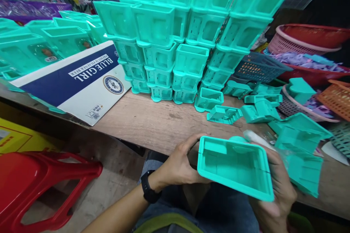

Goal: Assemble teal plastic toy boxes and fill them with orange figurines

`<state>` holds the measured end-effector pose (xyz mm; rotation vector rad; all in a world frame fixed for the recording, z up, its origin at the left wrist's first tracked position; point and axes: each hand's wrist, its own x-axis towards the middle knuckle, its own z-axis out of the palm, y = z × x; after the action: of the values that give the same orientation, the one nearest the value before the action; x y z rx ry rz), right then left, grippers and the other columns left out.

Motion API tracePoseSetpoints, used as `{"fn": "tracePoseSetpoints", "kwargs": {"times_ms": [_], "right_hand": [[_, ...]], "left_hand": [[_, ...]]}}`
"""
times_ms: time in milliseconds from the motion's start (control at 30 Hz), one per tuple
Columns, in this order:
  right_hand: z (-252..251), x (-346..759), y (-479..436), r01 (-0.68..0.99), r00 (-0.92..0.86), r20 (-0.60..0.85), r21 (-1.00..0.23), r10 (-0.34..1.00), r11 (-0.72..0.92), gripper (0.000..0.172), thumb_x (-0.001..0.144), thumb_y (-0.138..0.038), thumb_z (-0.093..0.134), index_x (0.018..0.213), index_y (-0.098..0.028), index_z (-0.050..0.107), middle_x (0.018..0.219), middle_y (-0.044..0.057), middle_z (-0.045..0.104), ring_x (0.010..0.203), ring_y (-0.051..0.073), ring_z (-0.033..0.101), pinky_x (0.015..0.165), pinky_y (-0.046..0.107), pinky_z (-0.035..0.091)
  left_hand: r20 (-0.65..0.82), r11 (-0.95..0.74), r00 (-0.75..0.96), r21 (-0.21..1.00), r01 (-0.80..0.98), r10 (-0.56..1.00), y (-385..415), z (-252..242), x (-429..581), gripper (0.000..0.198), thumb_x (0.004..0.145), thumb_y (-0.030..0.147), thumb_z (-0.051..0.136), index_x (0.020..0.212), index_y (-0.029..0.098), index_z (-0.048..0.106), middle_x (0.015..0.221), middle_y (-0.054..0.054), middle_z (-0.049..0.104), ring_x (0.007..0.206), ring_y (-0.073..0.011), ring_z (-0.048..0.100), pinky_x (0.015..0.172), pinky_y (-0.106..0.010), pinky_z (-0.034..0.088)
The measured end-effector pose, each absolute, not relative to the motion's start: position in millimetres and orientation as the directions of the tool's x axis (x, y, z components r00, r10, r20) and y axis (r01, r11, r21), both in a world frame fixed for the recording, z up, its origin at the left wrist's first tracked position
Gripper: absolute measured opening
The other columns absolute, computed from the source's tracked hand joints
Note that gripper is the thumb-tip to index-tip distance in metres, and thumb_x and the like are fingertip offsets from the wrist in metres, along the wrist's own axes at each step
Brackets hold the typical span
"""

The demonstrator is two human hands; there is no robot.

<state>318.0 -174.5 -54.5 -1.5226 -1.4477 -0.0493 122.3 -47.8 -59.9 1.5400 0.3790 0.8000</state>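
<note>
A turquoise plastic box shell (235,165) is held over my lap with its open side facing up, at the edge of the wooden table (161,123). My left hand (179,164) grips its left end, thumb on the rim. My right hand (277,185) wraps around its right end from below. A whitish, blurred piece (255,139) sticks out behind the shell near my right fingers; I cannot make out what it is. Loose turquoise shells (224,114) lie on the table just beyond.
Tall stacks of turquoise shells (175,43) fill the back of the table. A blue-and-white cardboard box (79,80) lies at the left. Red, pink, orange and blue baskets (308,40) stand at the right. A red plastic stool (41,185) is at the lower left.
</note>
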Motion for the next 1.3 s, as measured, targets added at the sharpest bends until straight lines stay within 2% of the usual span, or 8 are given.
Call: {"fn": "tracePoseSetpoints", "kwargs": {"times_ms": [100,200,367,533,767,1033,1200,1300], "right_hand": [[-42,317,-171,0.798,0.277,0.626,-0.572,0.729,0.188,0.095,0.091,-0.087,0.037,0.156,-0.019,0.049,0.156,0.017,0.052,0.142,0.047,0.049,0.114,0.062,0.042],[-28,307,-166,0.866,0.215,0.622,-0.478,0.753,0.147,0.086,0.096,-0.077,0.044,0.160,-0.020,0.043,0.156,0.017,0.054,0.142,0.042,0.051,0.114,0.057,0.042],[-19,289,-150,0.915,0.123,0.583,-0.380,0.804,0.136,0.057,0.106,-0.060,0.040,0.137,-0.017,0.063,0.129,0.014,0.071,0.121,0.029,0.067,0.096,0.039,0.053],[-21,292,-138,0.913,0.115,0.605,-0.377,0.788,0.156,0.049,0.110,-0.050,0.039,0.111,-0.014,0.073,0.107,0.013,0.076,0.101,0.021,0.073,0.084,0.030,0.055],[-21,293,-136,0.927,0.084,0.605,-0.339,0.792,0.161,0.052,0.109,-0.050,0.041,0.112,-0.010,0.074,0.105,0.015,0.077,0.100,0.023,0.074,0.084,0.033,0.056],[-25,297,-127,0.913,0.093,0.651,-0.358,0.754,0.197,0.047,0.110,-0.023,0.032,0.101,-0.011,0.077,0.097,0.012,0.079,0.094,0.018,0.075,0.082,0.030,0.057],[-22,298,-128,0.885,0.124,0.613,-0.425,0.780,0.193,0.046,0.110,-0.027,0.035,0.099,-0.014,0.078,0.096,0.010,0.079,0.091,0.019,0.076,0.080,0.030,0.058],[-21,305,-132,0.821,0.151,0.516,-0.540,0.843,0.184,0.049,0.111,-0.039,0.033,0.114,-0.020,0.078,0.112,0.009,0.080,0.105,0.021,0.075,0.085,0.033,0.058]], "left_hand": [[0.307,-0.263,0.677,0.950,-0.170,0.669,-48,-54,121,0.082,0.066,0.030,0.093,0.139,0.024,0.057,0.133,-0.009,0.068,0.123,-0.0334,0.065,0.110,-0.048,0.052],[0.361,-0.421,0.669,0.904,-0.078,0.650,-51,-49,123,0.081,0.064,0.024,0.090,0.138,0.021,0.057,0.128,-0.010,0.064,0.119,-0.0324,0.063,0.105,-0.046,0.054],[0.419,-0.569,0.701,0.822,-0.023,0.577,-59,-48,133,0.078,0.065,0.019,0.084,0.138,0.019,0.056,0.118,-0.010,0.060,0.110,-0.0314,0.062,0.098,-0.047,0.057],[0.411,-0.487,0.675,0.869,-0.087,0.613,-60,-56,142,0.084,0.064,0.021,0.087,0.140,0.020,0.050,0.124,-0.010,0.061,0.115,-0.0307,0.063,0.102,-0.046,0.056],[0.378,-0.498,0.707,0.866,-0.043,0.598,-55,-55,144,0.055,0.069,0.029,0.087,0.116,0.017,0.062,0.105,-0.007,0.067,0.098,-0.0283,0.066,0.087,-0.041,0.058],[0.369,-0.496,0.615,0.868,0.042,0.697,-62,-57,149,0.054,0.066,0.031,0.085,0.113,0.014,0.065,0.098,-0.007,0.065,0.089,-0.0275,0.066,0.080,-0.040,0.058],[0.348,-0.483,0.624,0.874,0.055,0.700,-68,-54,150,0.055,0.067,0.027,0.085,0.117,0.016,0.064,0.102,-0.007,0.066,0.093,-0.0281,0.067,0.084,-0.041,0.059],[0.375,-0.458,0.587,0.889,-0.007,0.718,-70,-58,146,0.065,0.067,0.027,0.090,0.124,0.018,0.060,0.110,-0.007,0.066,0.102,-0.0285,0.067,0.089,-0.041,0.059]]}}
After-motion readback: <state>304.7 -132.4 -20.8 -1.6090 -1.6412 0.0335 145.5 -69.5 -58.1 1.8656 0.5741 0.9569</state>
